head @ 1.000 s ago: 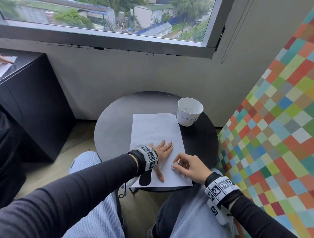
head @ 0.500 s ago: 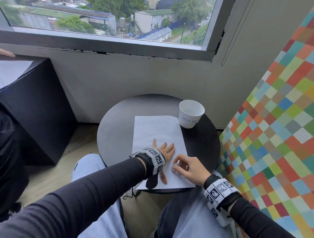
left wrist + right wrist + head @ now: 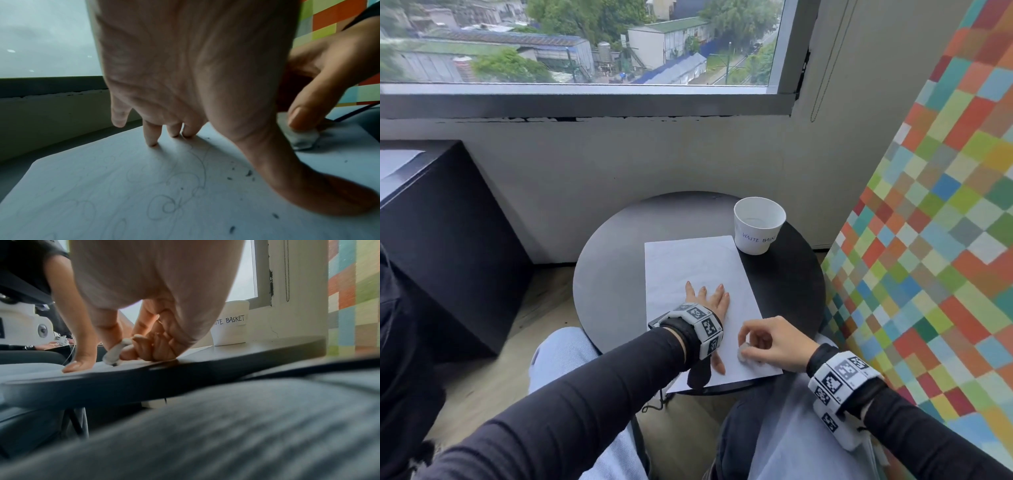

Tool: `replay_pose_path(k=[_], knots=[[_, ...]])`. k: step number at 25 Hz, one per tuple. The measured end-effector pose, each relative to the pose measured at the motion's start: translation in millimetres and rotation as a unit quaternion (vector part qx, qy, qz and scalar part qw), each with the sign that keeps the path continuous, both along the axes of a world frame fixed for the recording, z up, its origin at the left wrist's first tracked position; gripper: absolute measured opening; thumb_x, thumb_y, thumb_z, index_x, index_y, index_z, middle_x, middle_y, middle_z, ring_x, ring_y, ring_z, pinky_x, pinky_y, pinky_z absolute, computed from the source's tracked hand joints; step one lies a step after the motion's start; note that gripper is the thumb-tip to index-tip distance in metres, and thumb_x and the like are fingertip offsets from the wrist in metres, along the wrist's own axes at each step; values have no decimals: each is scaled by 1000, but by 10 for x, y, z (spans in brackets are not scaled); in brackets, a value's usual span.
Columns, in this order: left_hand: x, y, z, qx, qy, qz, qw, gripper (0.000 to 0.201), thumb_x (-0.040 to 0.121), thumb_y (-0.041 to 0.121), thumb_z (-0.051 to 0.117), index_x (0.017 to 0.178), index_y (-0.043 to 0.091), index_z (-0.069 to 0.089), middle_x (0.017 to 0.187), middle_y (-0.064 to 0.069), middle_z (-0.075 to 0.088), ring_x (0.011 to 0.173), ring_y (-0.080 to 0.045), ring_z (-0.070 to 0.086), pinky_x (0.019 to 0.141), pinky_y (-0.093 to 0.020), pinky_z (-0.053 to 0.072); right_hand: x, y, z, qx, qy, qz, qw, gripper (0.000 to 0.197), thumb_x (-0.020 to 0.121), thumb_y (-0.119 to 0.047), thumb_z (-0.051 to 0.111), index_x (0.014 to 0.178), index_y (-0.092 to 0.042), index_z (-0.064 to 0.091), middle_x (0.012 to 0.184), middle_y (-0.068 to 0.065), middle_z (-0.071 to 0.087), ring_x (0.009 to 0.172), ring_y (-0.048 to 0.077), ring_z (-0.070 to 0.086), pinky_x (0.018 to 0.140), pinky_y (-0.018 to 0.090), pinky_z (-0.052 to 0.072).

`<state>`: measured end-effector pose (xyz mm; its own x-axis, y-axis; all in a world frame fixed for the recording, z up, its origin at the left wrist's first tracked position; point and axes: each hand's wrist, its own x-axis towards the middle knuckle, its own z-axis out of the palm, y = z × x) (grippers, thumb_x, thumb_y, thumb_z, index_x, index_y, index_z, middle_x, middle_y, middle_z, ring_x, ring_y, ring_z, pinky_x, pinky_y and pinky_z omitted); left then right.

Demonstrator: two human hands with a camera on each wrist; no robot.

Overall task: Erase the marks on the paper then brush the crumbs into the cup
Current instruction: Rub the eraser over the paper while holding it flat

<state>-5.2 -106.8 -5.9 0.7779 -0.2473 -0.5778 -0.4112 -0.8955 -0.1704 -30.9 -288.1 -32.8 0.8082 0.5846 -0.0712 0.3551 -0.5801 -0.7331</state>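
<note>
On the round dark bench [image 3: 613, 284] lies a white paper [image 3: 688, 263], with its long side running from near to far. The left hand [image 3: 710, 301] rests flat on the near part of the paper, its fingers straight and spread, and the thumb points toward the near edge. The right hand [image 3: 770, 342] is just to the right of it, at the near right corner of the sheet, and its curled fingers pinch a small white eraser [image 3: 742, 353] which touches the paper. In the left wrist view faint pencil marks [image 3: 180, 191] in loops are seen on the sheet, and small dark crumbs [image 3: 248, 173] lie scattered near the thumb and the eraser. A white cup [image 3: 758, 226] stands upright on the bench at the far right corner of the paper, well apart from both hands; on its side is written "WASTE BASKET". To the right of the bench stands a panel of coloured squares [image 3: 928, 240].
</note>
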Motion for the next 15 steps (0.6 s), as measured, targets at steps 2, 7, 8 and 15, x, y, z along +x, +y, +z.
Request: replay_pose_path(k=[2,7,8,15], knots=[[0,-26,63,7,0,-1,1000,148,61,69,80,155,9,-18,163,-11,-20,150,-42,-3,115,-67,-2,2,31,1,1,-33,-23,999,5,82,-24,68,81,-23,63,59,-5,55,53,5,45,57,14,37],[9,-34,50,9,5,-2,1000,149,60,69,81,155,8,-18,163,-12,-21,150,-42,-3,115,-68,-1,-15,7,20,-8,-15,-9,1000,6,83,-24,68,82,-23,62,60,-4,55,53,5,45,56,14,37],[9,-28,47,10,5,-1,1000,150,59,69,81,155,8,-18,163,-11,-21,150,-42,-3,115,-68,-1,-33,-5,33,-8,0,9,1000,5,82,-24,68,82,-22,63,60,-2,55,53,5,45,55,15,38],[18,-59,81,15,18,9,1000,147,62,64,82,154,9,-19,162,-10,-23,150,-41,-5,116,-66,2,-1,58,29,-8,-48,-32,998,4,86,-25,67,88,-22,66,61,0,58,57,9,48,59,13,39]])
